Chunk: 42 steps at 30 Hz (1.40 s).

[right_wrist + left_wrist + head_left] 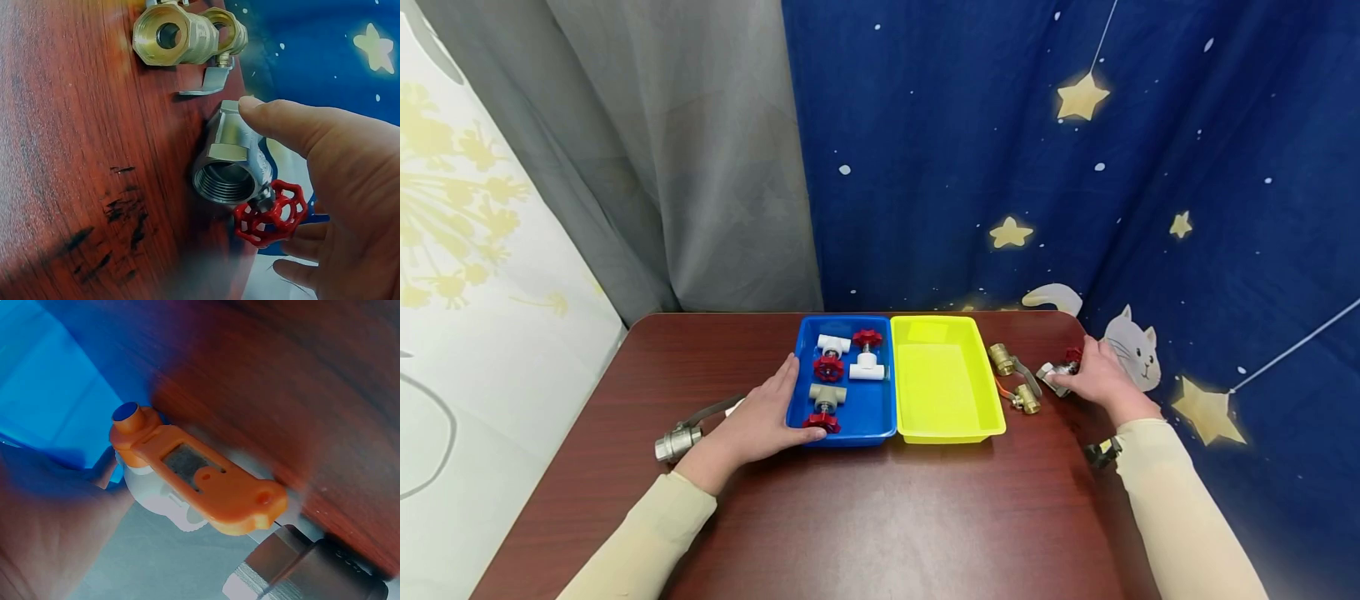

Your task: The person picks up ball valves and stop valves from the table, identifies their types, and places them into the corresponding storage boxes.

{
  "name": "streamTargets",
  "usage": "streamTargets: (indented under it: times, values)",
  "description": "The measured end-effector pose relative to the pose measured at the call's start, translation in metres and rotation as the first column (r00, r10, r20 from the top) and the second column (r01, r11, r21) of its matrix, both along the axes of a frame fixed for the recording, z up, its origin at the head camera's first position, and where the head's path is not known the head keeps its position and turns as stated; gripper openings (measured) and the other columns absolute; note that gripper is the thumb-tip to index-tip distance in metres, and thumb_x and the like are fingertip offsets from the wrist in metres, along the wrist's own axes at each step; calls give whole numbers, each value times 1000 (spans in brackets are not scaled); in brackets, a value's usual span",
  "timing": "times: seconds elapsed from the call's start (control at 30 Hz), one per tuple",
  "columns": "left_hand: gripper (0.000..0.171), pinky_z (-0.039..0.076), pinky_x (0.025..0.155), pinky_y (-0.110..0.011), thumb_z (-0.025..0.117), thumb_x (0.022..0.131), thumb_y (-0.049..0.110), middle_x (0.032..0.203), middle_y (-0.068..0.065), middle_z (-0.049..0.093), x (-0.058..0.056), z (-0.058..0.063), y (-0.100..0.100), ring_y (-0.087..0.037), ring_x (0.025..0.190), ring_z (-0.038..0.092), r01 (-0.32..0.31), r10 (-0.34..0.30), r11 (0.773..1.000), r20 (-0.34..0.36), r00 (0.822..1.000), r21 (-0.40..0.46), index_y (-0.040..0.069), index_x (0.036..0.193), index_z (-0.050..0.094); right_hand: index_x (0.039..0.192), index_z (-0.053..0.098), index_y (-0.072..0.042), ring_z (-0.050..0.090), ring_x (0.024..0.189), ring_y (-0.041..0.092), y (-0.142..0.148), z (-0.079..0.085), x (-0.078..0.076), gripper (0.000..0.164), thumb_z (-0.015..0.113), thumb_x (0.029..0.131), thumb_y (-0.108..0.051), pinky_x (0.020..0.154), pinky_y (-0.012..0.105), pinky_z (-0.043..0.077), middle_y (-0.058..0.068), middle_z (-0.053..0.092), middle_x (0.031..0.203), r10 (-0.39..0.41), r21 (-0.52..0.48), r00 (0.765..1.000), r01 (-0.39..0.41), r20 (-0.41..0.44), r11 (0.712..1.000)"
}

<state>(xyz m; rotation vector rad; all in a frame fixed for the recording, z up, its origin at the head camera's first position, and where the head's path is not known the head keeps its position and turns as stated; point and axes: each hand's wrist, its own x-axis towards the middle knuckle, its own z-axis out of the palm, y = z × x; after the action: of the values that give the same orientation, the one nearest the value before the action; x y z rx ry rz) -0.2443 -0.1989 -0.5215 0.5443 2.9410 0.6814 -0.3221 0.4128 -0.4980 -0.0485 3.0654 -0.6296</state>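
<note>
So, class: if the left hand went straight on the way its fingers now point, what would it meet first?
The left side of the blue tray. The left hand looks right at that rim, perhaps already touching; depth makes actual contact hard to confirm.

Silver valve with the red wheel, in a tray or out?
Out: the silver valve is at the right hand, right of the yellow tray in the head view.

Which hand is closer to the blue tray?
The left hand. It is at the left edge of the blue tray. The right hand is farther off, past the yellow tray, at a silver valve.
</note>
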Motion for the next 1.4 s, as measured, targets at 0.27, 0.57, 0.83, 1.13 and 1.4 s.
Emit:
streamTargets:
  times: [0.27, 0.57, 0.83, 1.13, 1.4]
  values:
    - [139, 39, 121, -73, 68, 87, 88, 185, -18, 9, 0, 0, 0, -51, 164, 25, 9, -9, 1000, -4, 1000, 18, 4, 177, 4, 162, 16, 20, 34, 139, 61, 0, -7, 0, 130, 93, 86, -52, 121, 79, 31, 46, 32, 152, -30, -45, 999, 32, 40, 998]
    - [140, 39, 120, -72, 68, 86, 89, 185, -16, 7, -2, -2, 0, -50, 165, 25, 0, -1, 1000, 4, 1000, 15, 5, 178, 4, 161, 6, 24, 32, 142, 65, 3, -24, 2, 133, 93, 86, -43, 121, 77, 31, 52, 23, 157, -42, -91, 999, 43, 14, 995]
    - [140, 39, 120, -74, 69, 86, 88, 185, -17, 7, -2, -3, 0, -51, 164, 25, 3, -3, 1000, 10, 1000, 9, 6, 178, 3, 162, 9, 20, 31, 144, 64, 1, -35, 3, 130, 94, 85, -40, 122, 76, 30, 49, 25, 159, -70, -113, 997, 66, -29, 991]
    - [139, 38, 120, -74, 68, 86, 87, 185, -18, 7, -2, -2, 0, -51, 164, 25, 0, 0, 1000, 3, 1000, 6, 4, 177, 4, 158, 21, 16, 37, 137, 57, 0, -41, 4, 119, 95, 85, -40, 119, 74, 35, 43, 33, 152, -71, -128, 995, 61, -72, 990]
    - [138, 39, 120, -73, 68, 88, 87, 185, -18, 9, 0, 0, 0, -52, 164, 26, 4, -4, 1000, 3, 1000, 10, 4, 177, 4, 155, 27, 16, 39, 135, 56, 1, -42, 4, 111, 93, 86, -38, 117, 74, 36, 42, 36, 150, -63, -124, 994, 51, -95, 991]
